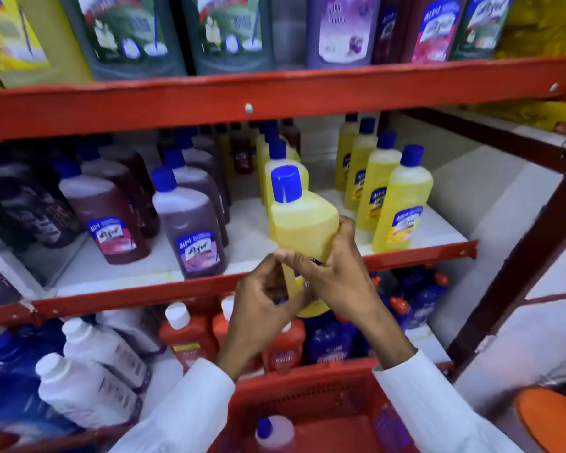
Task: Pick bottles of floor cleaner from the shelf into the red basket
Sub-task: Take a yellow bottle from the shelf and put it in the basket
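Both hands, left hand (262,299) and right hand (334,276), fingers closed round yellow bottle (303,223) above red basket (311,403); full, likely heavy, slick plastic; grip the lower body

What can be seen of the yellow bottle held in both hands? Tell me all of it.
The yellow bottle looks like translucent plastic filled with yellow liquid, topped by a blue cap that is shut. It stands nearly upright, tilted slightly, in the air in front of the middle shelf and above the red basket. The right hand wraps its lower body from the right; the left hand grips its lower part from the left. The hands hide most of its label and its base.
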### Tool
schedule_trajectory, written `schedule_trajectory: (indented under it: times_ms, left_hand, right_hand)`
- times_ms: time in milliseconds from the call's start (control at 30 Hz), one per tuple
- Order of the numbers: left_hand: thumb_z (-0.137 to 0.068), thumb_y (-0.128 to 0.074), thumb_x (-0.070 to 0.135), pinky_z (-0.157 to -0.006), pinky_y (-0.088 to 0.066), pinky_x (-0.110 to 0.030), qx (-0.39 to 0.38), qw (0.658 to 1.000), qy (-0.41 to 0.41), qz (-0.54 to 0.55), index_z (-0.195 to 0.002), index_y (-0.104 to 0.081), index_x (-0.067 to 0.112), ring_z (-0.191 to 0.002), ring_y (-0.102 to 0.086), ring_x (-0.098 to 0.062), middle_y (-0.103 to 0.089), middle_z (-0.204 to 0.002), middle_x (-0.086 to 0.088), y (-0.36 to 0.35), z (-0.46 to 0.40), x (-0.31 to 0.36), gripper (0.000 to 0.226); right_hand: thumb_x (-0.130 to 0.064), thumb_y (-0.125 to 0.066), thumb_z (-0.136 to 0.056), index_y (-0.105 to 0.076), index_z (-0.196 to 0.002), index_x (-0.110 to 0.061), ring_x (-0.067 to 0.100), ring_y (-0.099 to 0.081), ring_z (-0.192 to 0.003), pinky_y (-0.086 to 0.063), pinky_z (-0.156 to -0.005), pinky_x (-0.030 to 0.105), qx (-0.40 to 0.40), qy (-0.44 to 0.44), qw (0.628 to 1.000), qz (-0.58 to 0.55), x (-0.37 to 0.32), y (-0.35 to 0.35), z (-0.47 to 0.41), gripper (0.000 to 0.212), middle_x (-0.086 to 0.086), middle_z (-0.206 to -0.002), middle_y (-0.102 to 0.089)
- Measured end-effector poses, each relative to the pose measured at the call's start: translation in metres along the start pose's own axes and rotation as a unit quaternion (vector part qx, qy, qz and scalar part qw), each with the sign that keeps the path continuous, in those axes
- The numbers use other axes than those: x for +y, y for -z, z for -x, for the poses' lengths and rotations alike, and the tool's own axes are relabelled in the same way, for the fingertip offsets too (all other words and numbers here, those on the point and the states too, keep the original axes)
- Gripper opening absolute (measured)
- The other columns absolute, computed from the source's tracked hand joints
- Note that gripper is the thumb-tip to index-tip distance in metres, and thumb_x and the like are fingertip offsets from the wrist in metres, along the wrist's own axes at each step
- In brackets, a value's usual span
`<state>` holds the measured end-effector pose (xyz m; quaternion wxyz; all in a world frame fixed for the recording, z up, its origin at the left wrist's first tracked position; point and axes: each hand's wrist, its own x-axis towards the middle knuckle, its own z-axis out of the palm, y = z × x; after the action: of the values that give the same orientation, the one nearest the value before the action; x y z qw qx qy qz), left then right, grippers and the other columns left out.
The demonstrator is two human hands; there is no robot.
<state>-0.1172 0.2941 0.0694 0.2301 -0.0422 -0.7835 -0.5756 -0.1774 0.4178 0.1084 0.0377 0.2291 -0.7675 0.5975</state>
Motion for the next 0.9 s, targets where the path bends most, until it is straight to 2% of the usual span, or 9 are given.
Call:
schedule_trajectory:
  times_ms: [67, 167, 233, 367, 500, 600, 700, 833, 900]
  left_hand:
    - [-0.070, -0.084, 0.028, -0.064, -0.057, -0.030, 0.003, 0.999, 0.027, 0.027, -0.100, -0.065, 0.027, -0.071, -0.069, -0.007, -0.074, -0.079, 0.011, -0.009, 0.009, -0.008, 0.036]
    - [-0.065, -0.085, 0.029, -0.077, -0.060, -0.043, -0.017, 0.994, 0.089, 0.056, -0.111, -0.064, 0.031, -0.091, -0.074, -0.021, -0.078, -0.099, 0.000, -0.029, 0.032, -0.038, 0.051]
    - [-0.062, -0.088, 0.021, -0.080, -0.061, -0.045, -0.022, 0.988, 0.137, 0.062, -0.114, -0.063, 0.027, -0.093, -0.074, -0.022, -0.078, -0.102, -0.001, -0.043, 0.050, -0.065, 0.058]
    - [-0.058, -0.089, 0.012, -0.082, -0.061, -0.038, -0.043, 0.972, 0.226, 0.042, -0.113, -0.066, 0.016, -0.095, -0.073, -0.020, -0.078, -0.105, -0.001, -0.074, 0.092, -0.124, 0.060]
    - [-0.054, -0.085, 0.029, -0.073, -0.056, -0.026, -0.071, 0.957, 0.278, -0.048, -0.102, -0.072, 0.012, -0.082, -0.070, -0.001, -0.078, -0.096, 0.004, -0.107, 0.130, -0.183, 0.052]
    - [-0.052, -0.080, 0.044, -0.073, -0.059, -0.027, -0.077, 0.944, 0.308, -0.090, -0.096, -0.075, 0.017, -0.081, -0.070, -0.004, -0.077, -0.093, 0.005, -0.127, 0.152, -0.222, 0.052]
    - [-0.047, -0.079, 0.036, -0.068, -0.053, -0.010, -0.065, 0.928, 0.355, -0.095, -0.087, -0.077, 0.014, -0.076, -0.064, 0.000, -0.075, -0.086, 0.004, -0.146, 0.166, -0.250, 0.046]
    - [-0.053, -0.079, 0.017, -0.076, -0.061, -0.043, -0.036, 0.898, 0.429, -0.090, -0.082, -0.076, 0.015, -0.080, -0.068, -0.017, -0.076, -0.083, -0.007, -0.160, 0.175, -0.271, 0.030]
    - [-0.055, -0.078, 0.003, -0.075, -0.058, -0.037, -0.030, 0.896, 0.431, -0.102, -0.077, -0.075, 0.024, -0.078, -0.065, -0.015, -0.074, -0.079, -0.001, -0.161, 0.175, -0.270, 0.031]
  right_hand:
    - [-0.065, -0.073, -0.066, -0.031, -0.130, -0.018, 0.020, -0.063, -0.112, -0.057, -0.086, 0.031, -0.038, -0.019, 0.999, -0.004, 0.019, 0.007, 0.013, 0.090, 0.005, -0.126, -0.056]
    - [-0.051, -0.070, -0.080, -0.038, -0.131, -0.017, 0.008, -0.057, -0.120, -0.049, -0.093, 0.022, -0.096, -0.009, 0.995, 0.025, 0.054, 0.029, 0.036, 0.069, 0.000, -0.129, -0.056]
    - [-0.045, -0.071, -0.082, -0.045, -0.130, -0.018, -0.002, -0.059, -0.108, -0.049, -0.088, 0.021, -0.138, -0.009, 0.988, 0.069, 0.084, 0.041, 0.049, 0.061, -0.006, -0.118, -0.063]
    - [-0.054, -0.081, -0.062, -0.057, -0.127, -0.021, 0.012, -0.069, -0.100, -0.057, -0.087, 0.039, -0.182, -0.079, 0.974, 0.111, 0.151, 0.044, 0.076, 0.076, -0.003, -0.111, -0.072]
    - [-0.040, -0.087, -0.049, -0.068, -0.115, -0.022, 0.003, -0.065, -0.088, -0.055, -0.081, 0.031, -0.208, -0.145, 0.960, 0.122, 0.221, 0.037, 0.107, 0.071, -0.007, -0.101, -0.074]
    - [-0.029, -0.084, -0.042, -0.071, -0.105, -0.020, 0.000, -0.065, -0.088, -0.055, -0.083, 0.028, -0.216, -0.191, 0.949, 0.127, 0.263, 0.026, 0.128, 0.065, -0.007, -0.098, -0.075]
    - [-0.020, -0.082, -0.043, -0.070, -0.099, -0.022, 0.005, -0.067, -0.084, -0.052, -0.077, 0.021, -0.217, -0.227, 0.940, 0.131, 0.289, 0.016, 0.140, 0.057, -0.004, -0.095, -0.077]
    - [-0.004, -0.083, -0.049, -0.074, -0.100, -0.020, 0.008, -0.068, -0.086, -0.042, -0.073, 0.000, -0.227, -0.259, 0.927, 0.148, 0.305, 0.009, 0.143, 0.054, -0.007, -0.093, -0.075]
    - [0.008, -0.079, -0.056, -0.076, -0.101, -0.010, 0.007, -0.066, -0.085, -0.040, -0.070, -0.004, -0.227, -0.271, 0.925, 0.142, 0.304, 0.007, 0.142, 0.049, 0.003, -0.095, -0.077]
